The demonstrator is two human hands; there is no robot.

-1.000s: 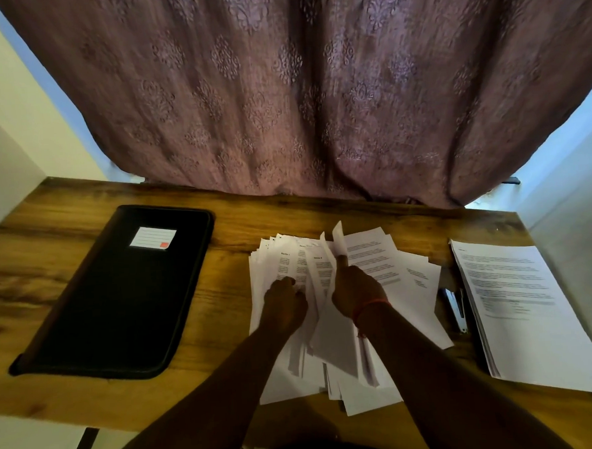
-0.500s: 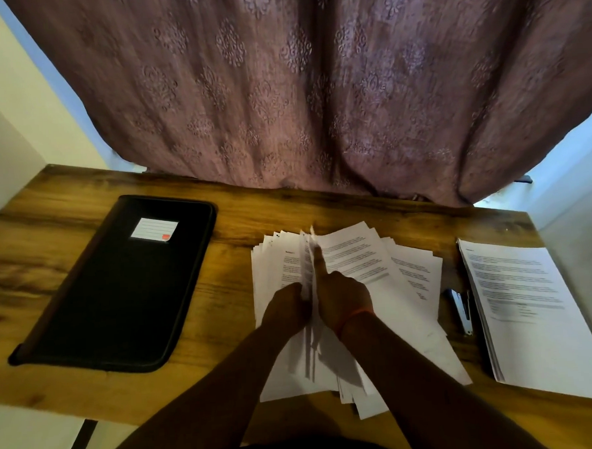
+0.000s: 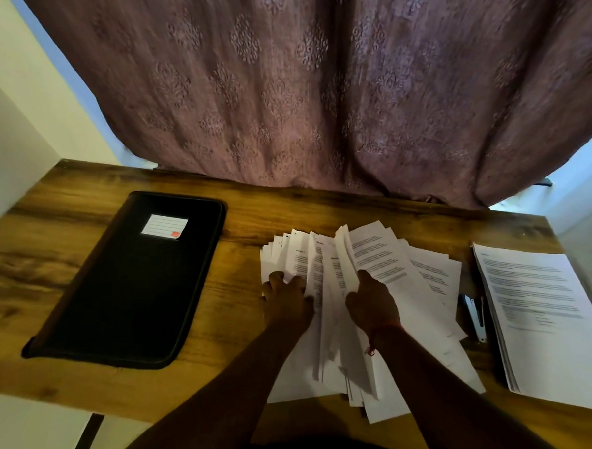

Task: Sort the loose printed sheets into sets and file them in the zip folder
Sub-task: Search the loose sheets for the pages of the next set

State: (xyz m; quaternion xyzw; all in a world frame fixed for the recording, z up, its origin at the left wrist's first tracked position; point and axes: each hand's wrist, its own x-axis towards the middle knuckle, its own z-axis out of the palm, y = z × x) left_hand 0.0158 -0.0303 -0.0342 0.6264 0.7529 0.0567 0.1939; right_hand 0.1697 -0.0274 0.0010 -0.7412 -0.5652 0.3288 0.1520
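Since the frame half a second before, the hands had drawn apart: the sheets that stood pressed upright between them had fanned open, and the right hand (image 3: 372, 301) had shifted rightward with the lifted leaves leaning toward it.

The left hand (image 3: 286, 298) lay on the left part of the loose sheets (image 3: 385, 257), fingers bent down onto the paper and pressing it; whether it actually pinched a sheet I could not tell. The right hand gripped the raised edges of several sheets, its fingers curled round them from the right side, and a red thread (image 3: 376, 337) circled its wrist.

The loose sheets sprawled in an untidy, overlapping fan at the middle of the table (image 3: 81, 215), some corners hanging past the near edge. The folder (image 3: 133, 284) lay flat and closed on the left part of the table, well apart from the sheets, with a white label (image 3: 164, 226) near its far end. A neater stack (image 3: 542, 307) sat at the right, and a stapler (image 3: 474, 318) lay between it and the loose sheets. A patterned curtain (image 3: 314, 86) hung behind the table.
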